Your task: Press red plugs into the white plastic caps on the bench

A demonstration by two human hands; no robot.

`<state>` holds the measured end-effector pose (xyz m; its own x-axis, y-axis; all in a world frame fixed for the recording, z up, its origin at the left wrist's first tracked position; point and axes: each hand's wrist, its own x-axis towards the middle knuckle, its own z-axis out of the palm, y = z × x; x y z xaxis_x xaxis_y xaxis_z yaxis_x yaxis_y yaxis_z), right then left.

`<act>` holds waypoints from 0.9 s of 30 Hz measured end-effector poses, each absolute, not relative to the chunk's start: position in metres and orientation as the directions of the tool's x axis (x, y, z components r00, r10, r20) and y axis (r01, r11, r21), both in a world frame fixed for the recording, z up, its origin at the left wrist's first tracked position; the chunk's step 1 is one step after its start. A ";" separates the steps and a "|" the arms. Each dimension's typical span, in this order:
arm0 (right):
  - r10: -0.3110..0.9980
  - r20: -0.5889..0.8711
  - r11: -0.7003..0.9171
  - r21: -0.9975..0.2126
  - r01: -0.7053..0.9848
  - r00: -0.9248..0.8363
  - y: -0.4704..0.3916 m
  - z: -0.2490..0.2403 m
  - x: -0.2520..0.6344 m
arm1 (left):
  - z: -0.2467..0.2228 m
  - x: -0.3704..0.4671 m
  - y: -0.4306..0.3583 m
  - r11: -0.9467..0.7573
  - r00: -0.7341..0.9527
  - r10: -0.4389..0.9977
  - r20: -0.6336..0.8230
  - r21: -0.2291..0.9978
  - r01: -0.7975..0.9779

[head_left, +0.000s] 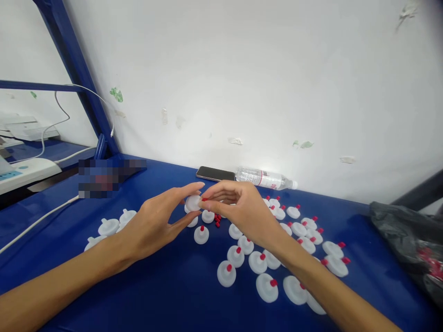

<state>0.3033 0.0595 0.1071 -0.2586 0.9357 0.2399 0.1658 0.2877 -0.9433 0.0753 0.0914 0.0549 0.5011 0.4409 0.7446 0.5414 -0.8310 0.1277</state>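
Observation:
Between the thumb and fingers of my left hand (155, 219) is a white plastic disc (193, 203), held above the blue table (166, 286). My right hand (238, 200) pinches a small red cap (204, 199) against the disc's right side. Beneath the hands lies a small pile of loose red caps (217, 220). A white disc with a red cap (201, 235) lies just in front of the pile. Several more capped discs (267, 288) spread over the table to the right, partly hidden by my right forearm. White discs without visible red caps (108, 226) sit beside my left forearm.
A phone (215, 174) and a clear bottle (265, 178) lie along the wall. A dark plastic bag (408, 235) is at the right edge. At the left are a blue metal frame (78, 69), a white cable (41, 221) and a white device (31, 173).

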 end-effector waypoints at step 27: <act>0.820 -0.026 -0.109 -0.988 -0.112 -0.571 0.049 0.107 0.293 | 0.074 0.077 0.080 -0.880 0.542 0.063 0.838 -0.209 0.426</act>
<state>0.2933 0.0485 0.1068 -0.5712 0.8204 -0.0259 -0.1116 -0.1089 -0.9878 0.0773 0.0795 0.0741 0.5422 0.0628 0.8379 0.4257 -0.8803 -0.2095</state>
